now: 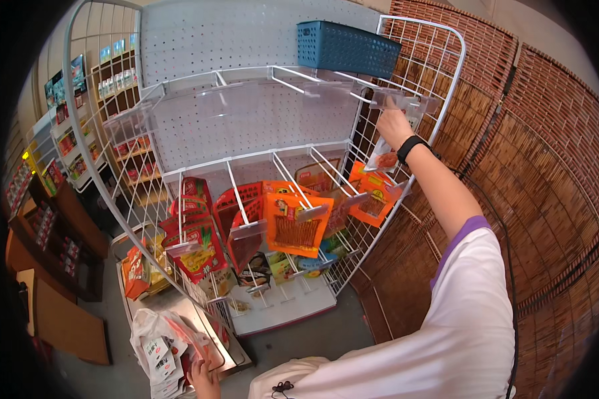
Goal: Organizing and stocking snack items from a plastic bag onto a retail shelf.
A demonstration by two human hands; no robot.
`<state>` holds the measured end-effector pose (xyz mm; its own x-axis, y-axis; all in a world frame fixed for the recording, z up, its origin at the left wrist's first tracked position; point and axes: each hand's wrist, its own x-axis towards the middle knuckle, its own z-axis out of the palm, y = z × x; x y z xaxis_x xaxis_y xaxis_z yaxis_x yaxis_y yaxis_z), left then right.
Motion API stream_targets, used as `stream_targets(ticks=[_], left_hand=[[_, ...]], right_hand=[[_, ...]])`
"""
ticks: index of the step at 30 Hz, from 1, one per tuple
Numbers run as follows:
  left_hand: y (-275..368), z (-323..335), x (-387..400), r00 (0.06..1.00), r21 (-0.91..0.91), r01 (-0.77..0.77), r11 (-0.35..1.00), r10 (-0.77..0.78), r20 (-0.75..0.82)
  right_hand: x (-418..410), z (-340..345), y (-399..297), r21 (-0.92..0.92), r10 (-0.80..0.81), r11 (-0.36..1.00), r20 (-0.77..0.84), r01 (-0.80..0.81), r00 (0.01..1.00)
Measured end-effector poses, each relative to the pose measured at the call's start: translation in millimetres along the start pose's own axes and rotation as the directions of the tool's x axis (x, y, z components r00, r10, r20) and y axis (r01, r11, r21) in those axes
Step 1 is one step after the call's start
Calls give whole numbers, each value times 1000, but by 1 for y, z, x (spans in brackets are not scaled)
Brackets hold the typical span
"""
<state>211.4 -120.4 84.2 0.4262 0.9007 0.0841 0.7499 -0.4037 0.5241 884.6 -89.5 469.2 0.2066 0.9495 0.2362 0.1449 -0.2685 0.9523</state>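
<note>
My right hand (395, 128), with a black band on the wrist, is raised to the end of an upper-right hook. Its fingers are at a clear label holder (385, 98). A white and clear snack packet (382, 155) hangs behind and below this hand, partly hidden by it; whether the fingers grip it cannot be made out. Low at the front, my left hand (203, 377) touches the edge of a thin white plastic bag (147, 321). White packets with dark print (162, 356) stick out of that bag. The left fingertips are partly lost against the reddish wrapping.
A blue perforated basket (349, 47) sits atop the white wire rack (461, 55). Lower hooks carry red packets (199, 249) and orange packets (299, 224). The bag rests on a metal flatbed cart (179, 302). A woven screen (544, 164) stands close on the right.
</note>
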Motion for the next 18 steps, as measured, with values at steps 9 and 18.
stream_targets(ticks=[9, 18], left_hand=[[-1, 9, 7, 997, -21, 42, 999, -41, 63], [4, -15, 7, 993, -7, -109, 994, 108, -51]], right_hand=[[-23, -29, 18, -57, 16, 998, 196, -5, 981], [-50, -49, 1, 186, -118, 976, 15, 114, 993]])
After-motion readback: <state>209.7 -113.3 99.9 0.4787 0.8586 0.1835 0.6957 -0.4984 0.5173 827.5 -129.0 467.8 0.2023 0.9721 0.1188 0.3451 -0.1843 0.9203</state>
